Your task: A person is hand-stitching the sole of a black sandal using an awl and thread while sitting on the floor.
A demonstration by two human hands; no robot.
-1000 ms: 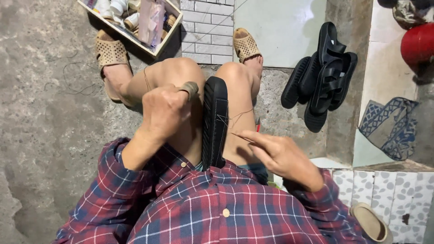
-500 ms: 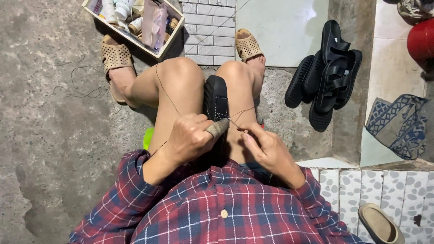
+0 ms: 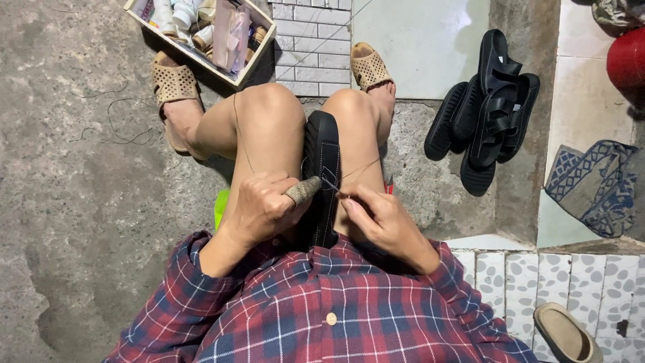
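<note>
The black sandal (image 3: 322, 176) stands on edge, clamped between the seated person's bare knees, its sole side turned up toward the camera and its toe pointing to the far side. The left hand (image 3: 263, 210) rests on the left thigh just beside the sandal, its fingers curled together, and one finger wears a tan thimble-like wrap (image 3: 303, 190) that presses toward the sandal's edge. The right hand (image 3: 384, 222) sits just right of the sandal with thumb and forefinger pinched together on what looks like a thin needle (image 3: 332, 186); it is too fine to be sure. A tan thread (image 3: 239, 134) runs up across the left knee, and another strand crosses the right thigh toward the pinched fingers.

To my eye this is a stitch in the middle of being made along the sandal's edge: the needle is at the seam and the wrapped finger is set to push. The next move, I would judge, calls for a firm, straight push through the thick sole while the knees keep the sandal from twisting, with the loose thread kept clear so it does not tangle.

At the far left a wooden box (image 3: 263, 42) of bottles and supplies sits on the concrete, and a heap of black sandals (image 3: 487, 107) lies to the right.
</note>
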